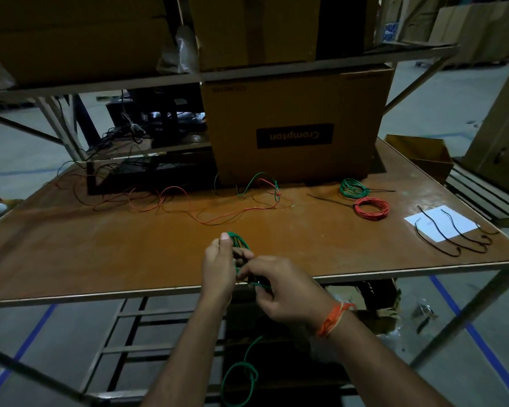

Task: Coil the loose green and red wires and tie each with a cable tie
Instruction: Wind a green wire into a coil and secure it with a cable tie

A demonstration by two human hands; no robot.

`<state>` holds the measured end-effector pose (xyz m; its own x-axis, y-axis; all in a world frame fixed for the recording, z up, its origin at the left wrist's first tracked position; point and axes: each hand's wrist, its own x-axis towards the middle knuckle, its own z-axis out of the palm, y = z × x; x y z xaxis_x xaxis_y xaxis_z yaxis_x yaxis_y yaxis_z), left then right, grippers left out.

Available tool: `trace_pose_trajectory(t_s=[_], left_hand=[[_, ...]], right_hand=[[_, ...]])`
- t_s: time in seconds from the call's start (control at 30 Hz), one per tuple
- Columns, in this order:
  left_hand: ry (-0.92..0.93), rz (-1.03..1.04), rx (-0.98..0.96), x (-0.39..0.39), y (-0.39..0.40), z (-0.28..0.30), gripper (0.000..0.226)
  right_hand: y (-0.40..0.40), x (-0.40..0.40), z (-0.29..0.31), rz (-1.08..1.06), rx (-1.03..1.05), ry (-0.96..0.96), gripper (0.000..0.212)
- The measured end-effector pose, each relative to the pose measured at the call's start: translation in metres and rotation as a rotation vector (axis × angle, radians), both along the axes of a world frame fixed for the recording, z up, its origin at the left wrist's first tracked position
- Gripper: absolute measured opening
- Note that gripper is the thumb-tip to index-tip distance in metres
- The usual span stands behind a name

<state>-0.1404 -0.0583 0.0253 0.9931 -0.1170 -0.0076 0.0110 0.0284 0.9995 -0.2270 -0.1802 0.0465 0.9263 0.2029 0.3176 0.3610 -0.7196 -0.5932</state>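
— At the table's near edge (pixel 159 289), how is the thin green insulated wire coil (pixel 239 245) held?

— It is gripped by the left hand (pixel 218 265); its tail seems pinched by the right hand (pixel 285 286). Light, springy loops are best clamped where they bunch.

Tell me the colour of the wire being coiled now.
Green wire coil, held by both hands; head view.

Bare forearms; orange thread band (pixel 334 317) on R wrist.
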Motion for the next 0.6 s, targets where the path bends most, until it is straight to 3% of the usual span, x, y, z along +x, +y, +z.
trace_pose_trajectory(t_s=[0.1, 0.33, 0.5, 0.6], left_hand=[[-0.044, 0.001, 0.101, 0.001, 0.002, 0.0, 0.042], [0.041, -0.05, 0.098, -0.008, 0.002, 0.011, 0.033], [0.051, -0.242, 0.112, -0.006, 0.002, 0.007, 0.029], [0.108, -0.406, 0.008, -0.005, 0.002, 0.009, 0.031]], right_hand=[[-0.003, 0.003, 0.006, -0.042, 0.078, -0.011, 0.031], [-0.017, 0.014, 0.011, -0.094, 0.315, 0.0, 0.021], [-0.033, 0.025, 0.015, -0.129, 0.543, 0.158, 0.017], [-0.04, 0.032, 0.014, -0.11, 0.737, 0.22, 0.018]])
